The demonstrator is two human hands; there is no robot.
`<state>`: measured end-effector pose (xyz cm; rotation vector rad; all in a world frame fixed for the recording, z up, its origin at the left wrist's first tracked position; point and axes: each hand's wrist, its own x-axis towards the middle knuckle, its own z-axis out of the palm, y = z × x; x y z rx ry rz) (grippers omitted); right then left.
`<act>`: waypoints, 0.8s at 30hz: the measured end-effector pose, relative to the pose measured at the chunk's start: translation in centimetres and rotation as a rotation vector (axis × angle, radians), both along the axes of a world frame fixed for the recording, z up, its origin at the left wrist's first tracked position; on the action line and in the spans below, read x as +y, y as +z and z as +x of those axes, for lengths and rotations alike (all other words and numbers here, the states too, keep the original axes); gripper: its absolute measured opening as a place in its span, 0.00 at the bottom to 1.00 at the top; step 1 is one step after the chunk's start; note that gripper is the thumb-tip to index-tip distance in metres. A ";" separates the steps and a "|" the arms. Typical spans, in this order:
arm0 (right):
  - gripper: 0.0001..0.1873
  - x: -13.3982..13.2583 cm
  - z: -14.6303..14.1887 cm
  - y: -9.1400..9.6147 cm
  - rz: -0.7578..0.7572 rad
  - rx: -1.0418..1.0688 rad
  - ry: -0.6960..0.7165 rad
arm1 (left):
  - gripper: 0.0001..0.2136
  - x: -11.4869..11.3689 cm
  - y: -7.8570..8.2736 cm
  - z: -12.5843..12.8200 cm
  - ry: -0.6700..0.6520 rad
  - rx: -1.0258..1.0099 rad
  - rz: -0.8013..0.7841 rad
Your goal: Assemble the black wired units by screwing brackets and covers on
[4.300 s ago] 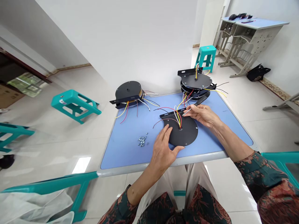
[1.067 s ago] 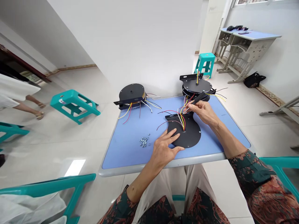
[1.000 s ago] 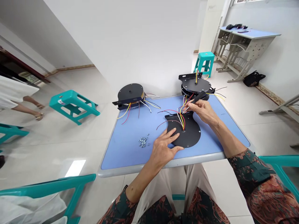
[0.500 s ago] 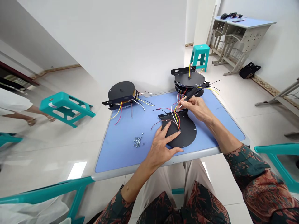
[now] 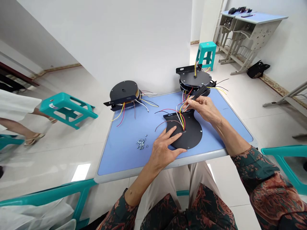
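A round black metal plate unit (image 5: 188, 135) with a flanged edge lies on the blue table near its front edge. Red, yellow, white, brown and black wires (image 5: 181, 119) come out of its centre hole. My left hand (image 5: 165, 147) rests on the plate's left side, fingers spread and thumb along the near rim. My right hand (image 5: 203, 108) grips a screwdriver (image 5: 198, 92) with a black handle, tilted, its tip pointing down close to the flange and the wires. Whether the tip touches a screw cannot be made out. Small silver screws (image 5: 141, 143) lie in a pile left of my left hand.
Another round black unit (image 5: 123, 92) with trailing wires sits at the table's back left. Stacked black units (image 5: 195, 78) stand at the back right, behind my right hand. A white wall (image 5: 131, 41) borders the far edge. A green stool (image 5: 68, 108) and a walking person's legs (image 5: 24, 127) are at left.
My right hand and the screwdriver have shifted slightly, the handle leaning a little more to the right. My left fingers have drawn back slightly from the wire hole. The person at left has stepped further into view.
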<state>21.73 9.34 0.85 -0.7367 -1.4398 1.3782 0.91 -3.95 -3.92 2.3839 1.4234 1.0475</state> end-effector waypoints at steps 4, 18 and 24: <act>0.22 0.0 -0.1 0.0 0.001 0.019 -0.010 | 0.28 0.0 -0.1 0.0 0.000 0.003 0.008; 0.17 -6.9 1.3 1.5 -0.044 -0.095 0.014 | 0.27 0.2 -0.2 0.5 0.042 -0.037 0.017; 0.17 -12.4 1.8 0.2 -0.070 -0.323 -0.105 | 0.28 0.2 -0.6 0.5 0.048 -0.030 0.014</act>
